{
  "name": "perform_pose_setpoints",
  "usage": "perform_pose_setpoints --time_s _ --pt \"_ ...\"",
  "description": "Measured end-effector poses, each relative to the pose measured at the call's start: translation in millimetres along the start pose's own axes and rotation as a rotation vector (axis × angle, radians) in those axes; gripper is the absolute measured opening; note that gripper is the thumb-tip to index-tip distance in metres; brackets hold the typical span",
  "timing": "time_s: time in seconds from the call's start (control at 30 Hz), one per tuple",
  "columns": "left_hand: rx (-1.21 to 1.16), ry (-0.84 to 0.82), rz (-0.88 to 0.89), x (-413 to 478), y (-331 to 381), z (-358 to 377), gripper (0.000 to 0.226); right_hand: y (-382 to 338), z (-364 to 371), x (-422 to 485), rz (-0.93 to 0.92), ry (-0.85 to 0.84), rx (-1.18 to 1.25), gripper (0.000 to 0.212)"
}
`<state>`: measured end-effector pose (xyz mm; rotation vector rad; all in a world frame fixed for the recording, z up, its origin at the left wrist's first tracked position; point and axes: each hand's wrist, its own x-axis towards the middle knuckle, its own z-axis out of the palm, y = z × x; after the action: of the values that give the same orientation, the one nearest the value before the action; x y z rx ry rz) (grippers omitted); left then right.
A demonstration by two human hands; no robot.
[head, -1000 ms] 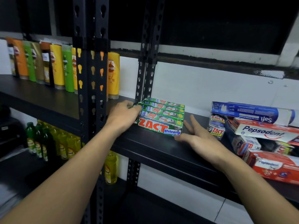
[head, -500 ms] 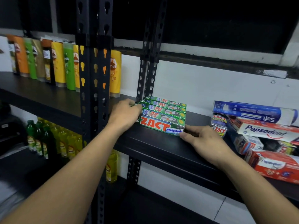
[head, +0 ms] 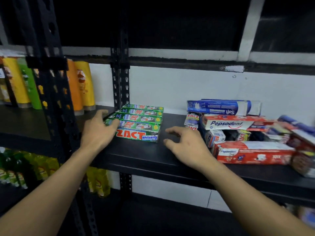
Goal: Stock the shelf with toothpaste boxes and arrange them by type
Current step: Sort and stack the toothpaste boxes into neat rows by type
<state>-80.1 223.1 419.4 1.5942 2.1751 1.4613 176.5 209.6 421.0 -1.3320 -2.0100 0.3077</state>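
Note:
Several green ZACT toothpaste boxes [head: 139,123] lie side by side in a neat row on the black shelf [head: 136,159]. My left hand [head: 99,132] rests against the row's left end, fingers touching the boxes. My right hand [head: 185,145] hovers just right of the row with loosely curled fingers, holding nothing. Further right sits a loose pile: a blue Safi box [head: 221,108] on top, a red Pepsodent box [head: 233,124] under it, another red Pepsodent box [head: 254,153] in front, and small ZACT boxes [head: 191,120] standing at the pile's left.
Black perforated uprights [head: 51,99] stand left of the row. Shampoo bottles [head: 83,86] line the neighbouring shelf on the left. Green and yellow bottles [head: 34,167] fill the shelf below. A white wall backs the shelf.
My right hand has come off the right end of the ZACT row and moved right, towards the pile. The view has swung to the right. My left hand stays at the row's left end.

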Motion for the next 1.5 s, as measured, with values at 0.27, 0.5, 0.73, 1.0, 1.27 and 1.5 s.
perform_pose_setpoints --time_s 0.27,0.5,0.73,1.0,1.27,1.5 --pt "0.158 0.003 0.414 -26.7 58.2 32.1 0.054 29.0 -96.9 -29.3 -0.093 0.127 -0.126 0.025" --pt "0.110 -0.311 0.492 -54.1 139.7 118.0 0.061 84.4 -154.4 -41.4 0.050 0.166 -0.238 0.028" --pt "0.014 -0.450 0.427 -49.9 143.1 160.6 0.052 117.1 -187.7 -15.7 0.111 0.194 -0.313 0.032" --pt "0.091 -0.412 0.440 -49.9 138.9 166.3 0.061 124.8 -172.9 48.7 0.053 0.063 -0.552 0.058" --pt "0.106 -0.393 0.439 -46.5 137.1 168.3 0.062 116.4 -154.7 57.3 -0.057 0.179 -0.523 0.025" --pt "0.111 -0.391 0.434 -46.8 137.3 168.4 0.060 128.5 -177.0 38.7 -0.258 0.340 -0.430 0.037"
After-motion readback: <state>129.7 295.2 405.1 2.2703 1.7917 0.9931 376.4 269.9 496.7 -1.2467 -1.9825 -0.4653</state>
